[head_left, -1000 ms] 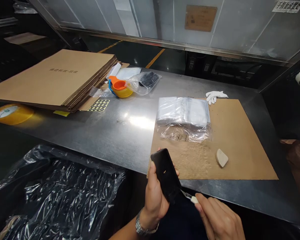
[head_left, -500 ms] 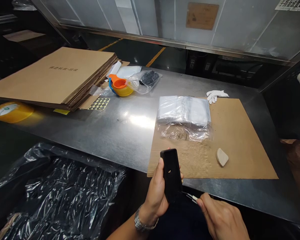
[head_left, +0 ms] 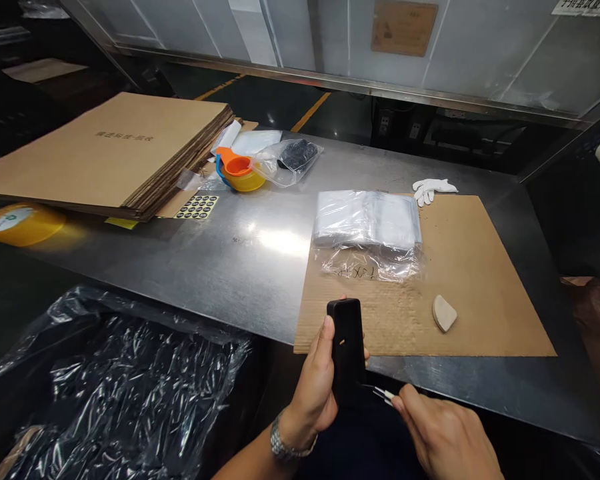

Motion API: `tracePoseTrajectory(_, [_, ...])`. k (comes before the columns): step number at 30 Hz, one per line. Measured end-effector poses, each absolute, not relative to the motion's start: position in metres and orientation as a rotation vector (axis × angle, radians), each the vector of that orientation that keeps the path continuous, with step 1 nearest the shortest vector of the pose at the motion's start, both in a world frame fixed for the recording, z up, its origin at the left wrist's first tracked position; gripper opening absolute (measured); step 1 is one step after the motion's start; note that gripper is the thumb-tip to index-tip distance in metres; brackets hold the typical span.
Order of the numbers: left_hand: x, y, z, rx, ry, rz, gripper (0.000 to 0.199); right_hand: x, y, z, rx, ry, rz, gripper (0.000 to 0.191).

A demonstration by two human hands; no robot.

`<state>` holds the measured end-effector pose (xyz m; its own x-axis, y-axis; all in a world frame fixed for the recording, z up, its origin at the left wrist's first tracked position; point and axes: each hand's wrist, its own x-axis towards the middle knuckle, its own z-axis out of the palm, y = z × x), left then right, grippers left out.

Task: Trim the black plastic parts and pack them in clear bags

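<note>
Left hand (head_left: 314, 393): wrapped around black slab-shaped device (head_left: 347, 350), thumb along near edge, fingers behind; grip closed firm on lower half, upper half sticking up free.
Device position: held upright over near edge of desk (head_left: 220, 267), just off it, in front of body; narrow side turned toward right hand, probably so bottom edge stays reachable.
Right hand (head_left: 445, 437): pinch grip, thumb and forefinger closed on thin metal tweezers (head_left: 381, 395); other fingers curled under.
Tweezers: pale end at fingertips, tips pointing left, meeting lower right edge of device; contact point dark, cannot tell if tips are inside a slot or only touching.
Hold logic: one hand steadies, other works fine tool at base; both kept low and close, likely for control.
Cardboard sheet (head_left: 480, 280): flat on desk right of centre, likely as work mat; near edge just beyond device.
Clear bags (head_left: 367, 223): bundle lying on far part of sheet, well apart from hands.
Beige wedge (head_left: 444, 313): small piece alone on sheet, right of device, untouched.
White glove (head_left: 433, 190): at far corner of sheet, lying flat.
Carton stack (head_left: 110, 153): flattened boxes piled far left on desk.
Sticker sheet (head_left: 197, 207): just beside stack.
Orange cup (head_left: 240, 172): beyond stickers, next to bagged dark item.
Black plastic liner (head_left: 110, 393): crumpled, below desk edge at left.
</note>
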<state>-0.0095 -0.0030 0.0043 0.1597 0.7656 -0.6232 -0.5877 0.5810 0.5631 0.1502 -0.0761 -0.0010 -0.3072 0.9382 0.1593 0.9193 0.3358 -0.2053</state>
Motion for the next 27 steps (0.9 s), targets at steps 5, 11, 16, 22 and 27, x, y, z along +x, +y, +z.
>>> tracePoseTrajectory(5, [-0.009,-0.003,0.005,0.255,1.021,0.987,0.051,0.147,-0.072,0.007,-1.618,-2.39,-0.049,0.04])
tracePoseTrajectory(11, [-0.008,-0.005,0.001,0.29,1.06,1.026,0.053,0.145,-0.071,0.005,-1.626,-2.398,-0.099,0.04])
tracePoseTrajectory(16, [-0.007,-0.006,-0.001,0.304,1.052,1.065,0.058,0.145,-0.074,-0.001,-1.657,-2.373,-0.042,0.039])
tracePoseTrajectory(22, [-0.008,-0.007,-0.001,0.279,0.995,1.134,0.058,0.146,-0.076,-0.013,-1.822,-2.083,0.775,0.039])
tracePoseTrajectory(27, [-0.006,-0.006,-0.001,0.197,0.844,1.221,0.053,0.137,-0.077,-0.025,-1.489,-1.169,2.068,0.047])
